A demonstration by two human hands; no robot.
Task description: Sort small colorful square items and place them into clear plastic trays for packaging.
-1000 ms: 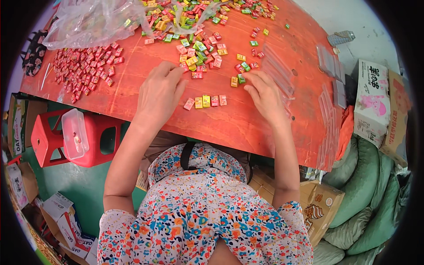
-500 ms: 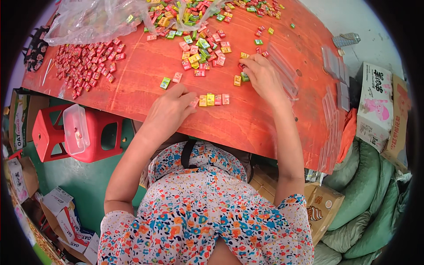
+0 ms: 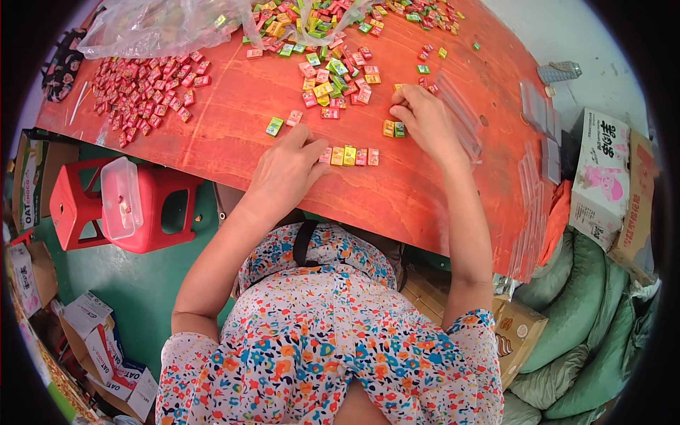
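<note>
- The left hand reaches over the near part of the table, thumb and forefinger close together at the left end of the row of small printed boxes; whether they pinch the pink end box cannot be told.
- That row lies in front of the person, its boxes side by side, with pink at both ends and a yellow box in the middle.
- The right hand is bent, its fingers curled and the thumb near them, a narrow gap between; anything within the grasp is hidden.
- Just below its fingertips, an orange-yellow box and a green box stand next to each other.
- Beyond the left hand lie a lighter green box and a pale pink box, near each other.
- A loose mixed pile of pink, yellow and green boxes sits farther back, between the hands.
- To the left spreads a heap of red pieces, with a clear plastic bag behind it.
- Clear plastic strips lie toward the right edge of the orange-red wooden table.
- Left of the table, a clear plastic container rests on a red stool.
</note>
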